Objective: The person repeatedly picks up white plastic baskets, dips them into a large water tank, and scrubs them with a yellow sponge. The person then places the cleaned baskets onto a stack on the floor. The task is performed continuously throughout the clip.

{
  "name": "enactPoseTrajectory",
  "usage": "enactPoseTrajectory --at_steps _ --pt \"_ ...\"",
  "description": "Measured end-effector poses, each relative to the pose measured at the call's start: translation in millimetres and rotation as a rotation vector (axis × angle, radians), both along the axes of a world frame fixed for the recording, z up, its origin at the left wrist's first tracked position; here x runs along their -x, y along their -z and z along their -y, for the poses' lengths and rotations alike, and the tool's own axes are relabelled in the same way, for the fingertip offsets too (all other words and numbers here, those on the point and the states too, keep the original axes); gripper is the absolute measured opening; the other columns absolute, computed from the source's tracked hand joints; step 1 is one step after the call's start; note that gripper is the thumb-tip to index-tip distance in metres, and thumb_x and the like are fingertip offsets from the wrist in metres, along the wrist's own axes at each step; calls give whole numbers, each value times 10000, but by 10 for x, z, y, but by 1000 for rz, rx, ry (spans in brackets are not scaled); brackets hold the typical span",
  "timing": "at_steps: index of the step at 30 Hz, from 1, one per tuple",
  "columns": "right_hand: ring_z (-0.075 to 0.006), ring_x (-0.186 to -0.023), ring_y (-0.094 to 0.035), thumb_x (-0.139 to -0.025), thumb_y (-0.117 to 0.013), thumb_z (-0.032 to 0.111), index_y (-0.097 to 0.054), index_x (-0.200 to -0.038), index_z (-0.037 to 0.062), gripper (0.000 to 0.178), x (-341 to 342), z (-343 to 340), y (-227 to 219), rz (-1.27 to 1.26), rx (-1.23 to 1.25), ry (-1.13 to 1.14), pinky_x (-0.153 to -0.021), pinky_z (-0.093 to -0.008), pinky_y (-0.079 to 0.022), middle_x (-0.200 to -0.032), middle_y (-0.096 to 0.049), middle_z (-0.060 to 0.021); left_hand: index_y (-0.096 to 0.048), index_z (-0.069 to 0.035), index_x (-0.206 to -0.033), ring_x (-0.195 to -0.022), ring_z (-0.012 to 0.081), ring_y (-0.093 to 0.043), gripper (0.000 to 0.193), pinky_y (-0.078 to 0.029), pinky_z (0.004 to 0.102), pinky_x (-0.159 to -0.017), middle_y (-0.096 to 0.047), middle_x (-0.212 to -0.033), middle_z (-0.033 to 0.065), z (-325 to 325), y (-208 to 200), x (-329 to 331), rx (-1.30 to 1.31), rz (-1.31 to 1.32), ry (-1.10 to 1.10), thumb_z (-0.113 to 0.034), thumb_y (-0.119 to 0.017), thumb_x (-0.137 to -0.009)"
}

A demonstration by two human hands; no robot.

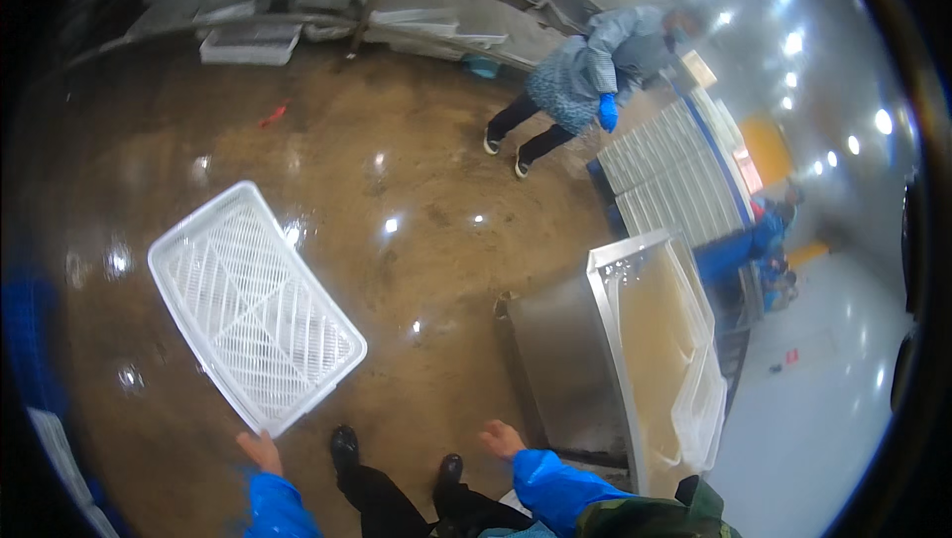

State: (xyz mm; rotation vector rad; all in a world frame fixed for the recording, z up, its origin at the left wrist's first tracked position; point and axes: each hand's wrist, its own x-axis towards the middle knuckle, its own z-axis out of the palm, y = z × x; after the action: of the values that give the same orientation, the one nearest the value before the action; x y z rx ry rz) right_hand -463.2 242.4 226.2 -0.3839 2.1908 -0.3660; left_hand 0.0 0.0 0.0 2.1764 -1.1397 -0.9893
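Observation:
A white slatted plastic basket [260,305], rectangular with a raised rim, is in front of me on the left. My left hand [260,452] grips its near corner; the thumb and part of the fingers are hidden by the rim. Whether the far end hangs free or rests on the wet floor, I cannot tell. My right hand [503,439] holds nothing, its fingers loosely bent and apart. It is close to a stainless steel tank [570,364], with cloudy water and white baskets [699,414] standing in it. Both my sleeves are blue.
Beyond the tank stands a tall stack of white trays [674,176]. A person [590,72] in a patterned smock and blue gloves leans beside it. Racks with trays line the back, a white basket [250,44] below them. The brown floor [416,240] is wet and shiny.

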Motion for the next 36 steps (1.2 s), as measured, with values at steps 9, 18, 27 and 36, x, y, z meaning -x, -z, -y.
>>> enactPoseTrajectory --at_steps 9,18,27,36 --pt "-225 -713 -683 -869 -618 260 -636 -1068 5 325 -153 -2048 -992 -53 183 612 -563 -335 -542 -881 -678 -136 -478 33 -1017 -949 320 -547 348 -431 423 -892 -555 -982 196 -227 -797 601 -162 -93 231 -44 -655 -727" --pt "-208 -579 -652 -854 -616 232 -629 -929 -9 253 -799 -3785 -975 -64 204 1208 -460 -327 -506 -748 -632 -103 -441 -81 -990 -535 165 -530 230 -439 296 -440 -518 -729 74 -478 -2139 2704 -207 -504 646 -6 -566 -812" --pt "-194 -529 -612 -865 -615 210 -627 -884 -10 221 -699 -4906 -905 -58 326 1491 -418 -317 -486 -693 -615 -99 -527 -43 -939 -664 192 -597 158 -491 322 -563 -576 -763 89 -1640 -2617 4058 -91 -355 1043 -53 -597 -797" --pt "-183 -553 -611 -890 -566 192 -617 -909 -9 208 107 -5357 -1044 -284 402 1499 -484 -309 -499 -706 -615 -86 -503 -53 -968 -604 173 -595 146 -466 297 -473 -552 -787 76 -2003 -2651 5125 -188 -375 1313 -26 -560 -837"
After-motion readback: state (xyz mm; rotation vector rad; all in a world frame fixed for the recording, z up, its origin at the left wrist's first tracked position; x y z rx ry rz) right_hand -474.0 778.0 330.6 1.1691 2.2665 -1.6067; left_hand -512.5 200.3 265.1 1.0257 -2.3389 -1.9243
